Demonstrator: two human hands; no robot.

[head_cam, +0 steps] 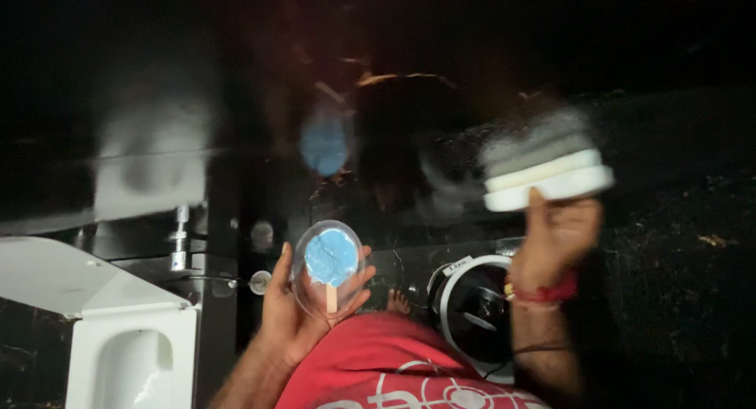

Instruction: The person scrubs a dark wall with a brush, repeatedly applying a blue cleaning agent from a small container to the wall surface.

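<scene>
The left hand (295,314) has its fingers curled around a clear round container (327,266) that holds a blue disc on a short pale stick, cradled in the palm just above the person's red shirt (378,370). The right hand (551,247) is raised, its fingers closed on a white sponge block (547,177), blurred, against the dark glossy wall (669,141). Below the right wrist sits a round black-and-white bin (472,307). Well left of the left hand stands a white toilet (126,338), lid up.

Open room between my hands; toilet (130,354) blocks near left, round bin (472,307) crowds near right.
</scene>
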